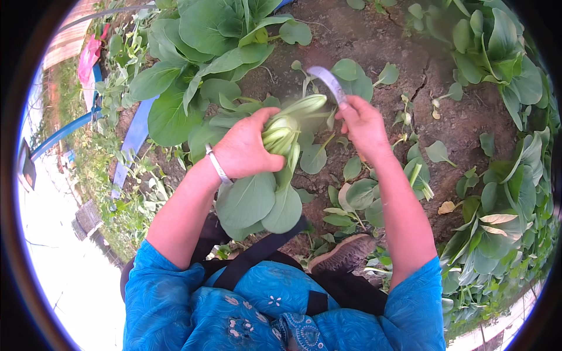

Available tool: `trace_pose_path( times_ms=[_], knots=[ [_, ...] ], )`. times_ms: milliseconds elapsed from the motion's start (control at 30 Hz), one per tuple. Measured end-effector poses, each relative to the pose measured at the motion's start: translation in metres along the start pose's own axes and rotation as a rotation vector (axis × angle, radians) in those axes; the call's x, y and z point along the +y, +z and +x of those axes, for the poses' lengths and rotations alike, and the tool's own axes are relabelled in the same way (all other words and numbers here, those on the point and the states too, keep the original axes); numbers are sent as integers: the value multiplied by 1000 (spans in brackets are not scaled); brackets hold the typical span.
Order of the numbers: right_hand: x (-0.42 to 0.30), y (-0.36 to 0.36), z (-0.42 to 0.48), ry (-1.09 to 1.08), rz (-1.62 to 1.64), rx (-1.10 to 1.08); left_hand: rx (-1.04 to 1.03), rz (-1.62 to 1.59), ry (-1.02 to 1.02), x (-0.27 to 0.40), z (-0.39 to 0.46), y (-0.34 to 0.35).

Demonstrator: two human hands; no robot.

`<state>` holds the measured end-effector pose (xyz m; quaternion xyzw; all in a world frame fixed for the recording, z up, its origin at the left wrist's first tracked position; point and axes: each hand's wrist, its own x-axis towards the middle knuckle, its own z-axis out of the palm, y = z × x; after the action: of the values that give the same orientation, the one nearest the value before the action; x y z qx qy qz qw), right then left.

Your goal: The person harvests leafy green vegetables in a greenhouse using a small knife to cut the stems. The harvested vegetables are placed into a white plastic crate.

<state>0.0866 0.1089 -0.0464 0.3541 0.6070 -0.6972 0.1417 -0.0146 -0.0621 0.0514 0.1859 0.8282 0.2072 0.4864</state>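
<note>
My left hand [248, 147], with a bracelet at the wrist, grips a leafy green vegetable like bok choy [283, 136]. Its pale stem bases face up and away from me, and its broad leaves hang toward my lap. Just right of the stems, my right hand [362, 125] is closed around the handle of a small curved knife [327, 81]. The blade points up and to the left, and the handle is mostly hidden in my fingers. A narrow leaf stalk [331, 117] is beside my right fingertips; whether I hold it cannot be told.
Large bok choy plants [210, 39] grow at upper left, with more plants [487, 48] along the right. Loose leaves [439, 152] and a cut stalk [421, 182] lie on cracked soil [373, 39]. A blue strip [136, 136] runs at left; a shoe [342, 254] is near my lap.
</note>
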Motion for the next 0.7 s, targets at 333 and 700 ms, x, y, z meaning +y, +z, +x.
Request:
trace_pose_path(
  times_ms=[333,700],
  knots=[
    [-11,-40,-44,-131,420,123,-94,-195,266,58,-28,19],
    [-21,-16,-58,0,348,-8,-65,32,389,54,6,34]
  ],
)
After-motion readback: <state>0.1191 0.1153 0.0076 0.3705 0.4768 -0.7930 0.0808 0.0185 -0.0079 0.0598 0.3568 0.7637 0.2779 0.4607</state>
